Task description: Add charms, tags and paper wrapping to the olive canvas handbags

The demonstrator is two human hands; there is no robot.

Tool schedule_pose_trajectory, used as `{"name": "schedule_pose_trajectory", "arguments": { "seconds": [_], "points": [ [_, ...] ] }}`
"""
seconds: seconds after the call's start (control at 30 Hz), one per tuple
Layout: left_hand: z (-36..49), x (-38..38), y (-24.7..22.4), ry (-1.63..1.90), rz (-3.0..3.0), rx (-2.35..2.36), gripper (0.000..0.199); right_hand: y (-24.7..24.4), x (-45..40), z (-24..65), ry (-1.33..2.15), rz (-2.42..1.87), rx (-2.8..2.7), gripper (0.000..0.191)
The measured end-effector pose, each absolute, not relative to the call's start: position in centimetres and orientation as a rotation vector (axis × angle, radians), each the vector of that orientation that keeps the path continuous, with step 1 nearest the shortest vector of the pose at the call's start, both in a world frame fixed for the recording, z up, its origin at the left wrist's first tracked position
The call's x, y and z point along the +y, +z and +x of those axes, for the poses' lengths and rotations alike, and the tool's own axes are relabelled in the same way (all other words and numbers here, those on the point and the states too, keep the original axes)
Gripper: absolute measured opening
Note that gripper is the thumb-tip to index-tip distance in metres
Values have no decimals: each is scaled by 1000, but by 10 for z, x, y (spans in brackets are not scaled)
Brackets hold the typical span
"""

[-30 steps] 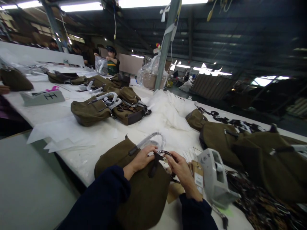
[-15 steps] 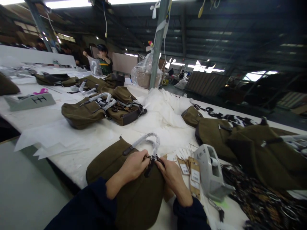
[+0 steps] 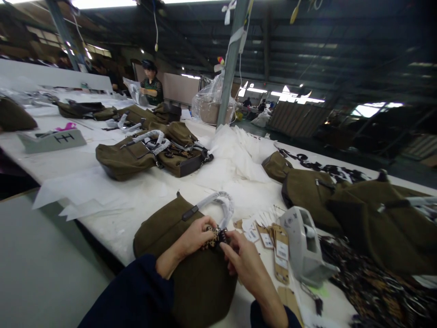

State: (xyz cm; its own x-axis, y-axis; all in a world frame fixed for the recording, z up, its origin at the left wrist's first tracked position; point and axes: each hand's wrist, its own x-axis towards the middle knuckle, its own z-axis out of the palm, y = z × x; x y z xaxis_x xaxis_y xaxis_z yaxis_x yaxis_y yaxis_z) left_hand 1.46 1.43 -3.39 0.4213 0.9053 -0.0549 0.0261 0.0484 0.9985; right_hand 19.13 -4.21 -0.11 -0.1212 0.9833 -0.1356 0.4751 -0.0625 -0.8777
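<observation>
The left grip (image 3: 196,236) is drawn closed, thumb and fingers pinching a spotted strip (image 3: 210,240) close to the foot of a handle (image 3: 220,200). The right grip (image 3: 244,257) is partly curled, its thumb and forefinger at the strip's dark coiled part; whether they are closed on it cannot be told. The coil meets the handle's near end between the two grips, so the left seems to hold the strip steady for the right to work finely.

Beneath both grips lies the olive bag (image 3: 201,291), flat on the bench (image 3: 102,232), which probably gives the wrists support. Its handle arches up just beyond the grips, covered in pale film, likely against scuffs.

Just right of the right grip are tags (image 3: 281,250), overlapping near a grey dispenser (image 3: 303,246), perhaps for easy reach. Farther right spreads a heap of patterned pieces (image 3: 385,291), with more olive bags (image 3: 375,218) behind it. Beyond the grips, white sheets (image 3: 239,155) are piled, apparently out of the way yet reachable.
</observation>
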Motion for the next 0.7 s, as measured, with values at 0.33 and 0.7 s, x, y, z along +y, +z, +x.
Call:
{"name": "schedule_pose_trajectory", "arguments": {
  "seconds": [0.33, 0.7],
  "points": [
    [9, 13, -33, 878, 1241, 748, 19, -5, -68, 171, 1355, -1378, -1212, 54],
    [4, 9, -29, 922, 1184, 691, 18, -3, -47, 224, 739, -1688, -1768, 31]
  ]
}}
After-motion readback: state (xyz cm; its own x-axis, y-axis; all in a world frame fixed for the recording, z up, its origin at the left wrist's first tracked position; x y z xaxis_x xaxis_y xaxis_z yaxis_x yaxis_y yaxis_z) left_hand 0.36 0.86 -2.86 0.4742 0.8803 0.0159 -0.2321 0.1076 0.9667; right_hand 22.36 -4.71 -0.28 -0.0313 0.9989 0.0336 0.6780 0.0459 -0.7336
